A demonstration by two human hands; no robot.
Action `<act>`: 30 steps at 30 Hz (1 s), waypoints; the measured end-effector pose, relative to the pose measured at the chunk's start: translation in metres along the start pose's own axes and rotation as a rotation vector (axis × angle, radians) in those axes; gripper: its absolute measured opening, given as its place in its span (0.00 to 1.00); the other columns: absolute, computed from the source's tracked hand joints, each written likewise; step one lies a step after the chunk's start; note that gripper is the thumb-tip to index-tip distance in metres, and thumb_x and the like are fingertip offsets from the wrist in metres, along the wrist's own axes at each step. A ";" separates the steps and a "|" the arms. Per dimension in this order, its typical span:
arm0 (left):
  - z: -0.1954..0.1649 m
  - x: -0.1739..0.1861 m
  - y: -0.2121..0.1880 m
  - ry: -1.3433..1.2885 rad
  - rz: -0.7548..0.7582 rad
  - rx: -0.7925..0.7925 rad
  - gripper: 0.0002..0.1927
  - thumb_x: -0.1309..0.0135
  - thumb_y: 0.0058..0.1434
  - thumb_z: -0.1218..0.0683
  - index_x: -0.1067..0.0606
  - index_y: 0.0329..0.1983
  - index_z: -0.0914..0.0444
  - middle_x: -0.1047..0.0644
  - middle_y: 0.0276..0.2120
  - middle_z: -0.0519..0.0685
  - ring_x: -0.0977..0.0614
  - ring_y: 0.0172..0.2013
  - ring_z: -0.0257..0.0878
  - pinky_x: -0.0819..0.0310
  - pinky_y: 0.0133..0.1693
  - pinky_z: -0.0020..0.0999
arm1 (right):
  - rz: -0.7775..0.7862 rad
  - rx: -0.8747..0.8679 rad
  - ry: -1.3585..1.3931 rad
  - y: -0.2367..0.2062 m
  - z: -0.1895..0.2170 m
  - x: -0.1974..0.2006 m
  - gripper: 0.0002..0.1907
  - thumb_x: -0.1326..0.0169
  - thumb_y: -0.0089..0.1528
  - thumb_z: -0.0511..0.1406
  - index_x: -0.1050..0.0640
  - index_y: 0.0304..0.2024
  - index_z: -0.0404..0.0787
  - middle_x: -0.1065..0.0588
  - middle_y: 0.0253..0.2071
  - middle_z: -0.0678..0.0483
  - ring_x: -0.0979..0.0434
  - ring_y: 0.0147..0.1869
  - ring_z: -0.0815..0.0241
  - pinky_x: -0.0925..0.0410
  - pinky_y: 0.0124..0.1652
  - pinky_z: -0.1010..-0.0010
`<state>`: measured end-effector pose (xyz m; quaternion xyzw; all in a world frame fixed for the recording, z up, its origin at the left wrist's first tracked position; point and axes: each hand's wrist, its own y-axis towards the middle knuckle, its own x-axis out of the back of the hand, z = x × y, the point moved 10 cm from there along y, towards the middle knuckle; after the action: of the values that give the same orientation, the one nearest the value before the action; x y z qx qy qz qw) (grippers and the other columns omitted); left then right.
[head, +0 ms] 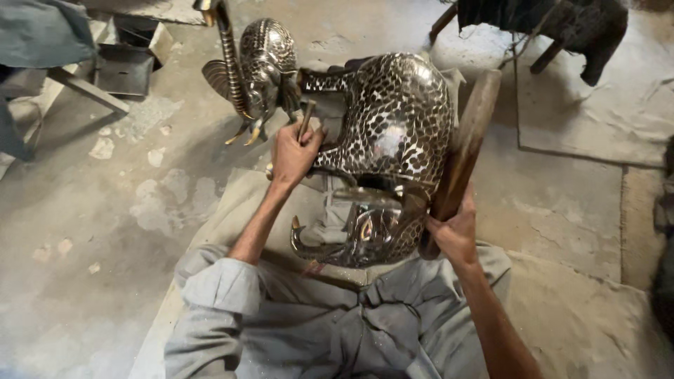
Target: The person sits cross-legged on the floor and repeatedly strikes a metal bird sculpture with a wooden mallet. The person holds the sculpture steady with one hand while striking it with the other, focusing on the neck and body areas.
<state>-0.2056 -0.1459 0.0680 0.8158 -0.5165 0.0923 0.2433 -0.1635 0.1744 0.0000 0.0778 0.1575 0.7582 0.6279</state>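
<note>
Two hands work on one metal elephant (393,133), which lies on its side across the person's lap, head toward 11 o'clock and rear toward 5 o'clock. Left hand (293,153) is closed around a short chisel (306,121), whose long axis runs from 6 to 12 o'clock, tip resting at the elephant's neck just beside the ear (217,76). Right hand (455,235) is wrapped around the lower end of a wooden mallet (465,144), whose long axis runs from 7 to 1 o'clock, alongside the elephant's back. From the mallet head, the chisel lies at about 9 o'clock, well apart, with the patterned body between them. Concrete floor (105,231) surrounds the figure.
</note>
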 end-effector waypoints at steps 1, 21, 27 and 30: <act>0.003 0.003 -0.006 -0.026 0.002 0.012 0.26 0.37 0.60 0.46 0.39 0.18 0.59 0.36 0.15 0.40 0.36 0.20 0.28 0.43 0.23 0.33 | -0.038 -0.005 -0.105 -0.001 0.001 0.004 0.38 0.43 0.53 0.21 0.40 0.65 0.38 0.28 0.44 0.56 0.24 0.47 0.64 0.27 0.46 0.72; 0.122 0.079 -0.176 -0.576 -0.403 0.280 0.17 0.43 0.66 0.58 0.36 0.24 0.56 0.33 0.21 0.37 0.36 0.23 0.26 0.45 0.23 0.24 | 0.557 0.041 -0.396 -0.024 0.028 -0.139 0.40 0.33 0.50 0.27 0.35 0.63 0.37 0.19 0.40 0.49 0.14 0.43 0.58 0.23 0.45 0.67; 0.149 0.024 -0.201 -1.162 -0.388 0.713 0.15 0.58 0.68 0.49 0.24 0.47 0.61 0.19 0.36 0.51 0.16 0.32 0.38 0.19 0.29 0.29 | 0.570 -0.039 -0.485 -0.009 0.013 -0.160 0.42 0.32 0.48 0.28 0.35 0.63 0.39 0.19 0.42 0.46 0.16 0.47 0.49 0.26 0.46 0.61; 0.151 0.015 -0.205 -1.014 -0.309 0.697 0.15 0.54 0.74 0.51 0.27 0.55 0.65 0.22 0.45 0.55 0.17 0.36 0.41 0.20 0.29 0.33 | 0.600 -0.001 -0.532 -0.004 0.015 -0.169 0.41 0.33 0.47 0.28 0.34 0.62 0.38 0.20 0.44 0.43 0.17 0.48 0.45 0.27 0.46 0.59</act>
<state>-0.0323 -0.1610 -0.1188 0.8546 -0.3834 -0.1792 -0.3009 -0.1209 0.0126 0.0263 0.3136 -0.0408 0.8614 0.3975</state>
